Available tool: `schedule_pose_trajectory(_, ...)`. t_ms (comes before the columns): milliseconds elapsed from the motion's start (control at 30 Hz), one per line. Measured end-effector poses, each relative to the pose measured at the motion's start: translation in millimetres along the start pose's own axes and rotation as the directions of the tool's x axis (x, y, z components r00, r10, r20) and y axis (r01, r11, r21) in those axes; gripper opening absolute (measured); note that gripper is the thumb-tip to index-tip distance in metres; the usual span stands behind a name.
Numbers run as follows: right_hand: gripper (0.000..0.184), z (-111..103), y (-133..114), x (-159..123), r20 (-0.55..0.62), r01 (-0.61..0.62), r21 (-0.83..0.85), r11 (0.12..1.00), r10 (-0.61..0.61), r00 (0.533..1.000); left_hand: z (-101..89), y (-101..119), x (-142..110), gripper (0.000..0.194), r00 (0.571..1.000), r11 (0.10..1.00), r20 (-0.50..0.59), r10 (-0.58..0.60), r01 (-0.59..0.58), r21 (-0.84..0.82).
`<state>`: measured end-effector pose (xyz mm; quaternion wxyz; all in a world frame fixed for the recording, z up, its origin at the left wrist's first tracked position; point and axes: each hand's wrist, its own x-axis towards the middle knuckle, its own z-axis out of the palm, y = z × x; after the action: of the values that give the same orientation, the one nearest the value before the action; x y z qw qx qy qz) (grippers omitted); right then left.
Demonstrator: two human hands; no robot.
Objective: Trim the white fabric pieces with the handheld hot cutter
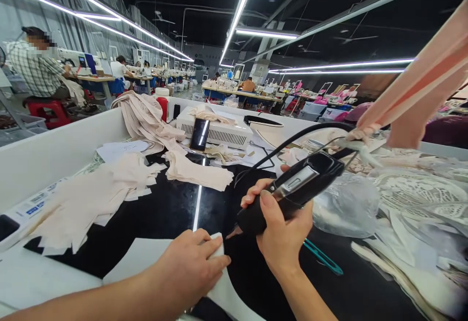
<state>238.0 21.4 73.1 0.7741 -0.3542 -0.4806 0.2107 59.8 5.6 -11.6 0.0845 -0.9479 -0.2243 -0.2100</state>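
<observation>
My right hand (283, 231) is wrapped around a black corded hand tool (296, 187) with a silver side plate. Its narrow pointed tip faces down and left, close to the fingers of my left hand. A pink cloth strip (405, 77) is tied near the tool's cord end and runs up to the right. My left hand (186, 262) is closed on a small white block (218, 246), partly hidden by the fingers. Beneath that hand lie a white sheet (141, 250) and a curved white piece (232, 294), on the glossy black tabletop (168, 209).
Pale pink cut fabric pieces (91, 189) are piled at left, with a short stack (197, 170) farther back. A phone (200, 134) leans against a white vented box (219, 128). At right are a clear plastic bag (343, 204), lace (420, 194) and a teal tool (323, 257).
</observation>
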Motion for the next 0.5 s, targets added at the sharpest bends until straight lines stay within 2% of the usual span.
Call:
schedule_pose_trajectory(100, 0.057, -4.2, 0.4, 1.5, -0.022, -0.005, -0.015, 1.0, 0.005, 1.0, -4.2, -12.4, 2.1, 0.019, 0.997, 0.998, 0.037, -0.067, 0.067, 0.01)
schedule_pose_trajectory(300, 0.047, -7.8, -3.9, -2.3, -0.003, -0.001, -0.034, 0.999, 0.001, 1.0, -14.9, -33.1, 5.7, 0.02, 0.994, 0.994, 0.035, -0.103, 0.102, 0.032)
schedule_pose_trajectory(500, 0.042, -14.3, -14.4, -8.2, 0.008, 0.002, -0.03, 1.0, -0.002, 1.0, -14.0, -34.9, -1.0, 0.023, 0.995, 0.996, -0.058, -0.083, 0.082, -0.034)
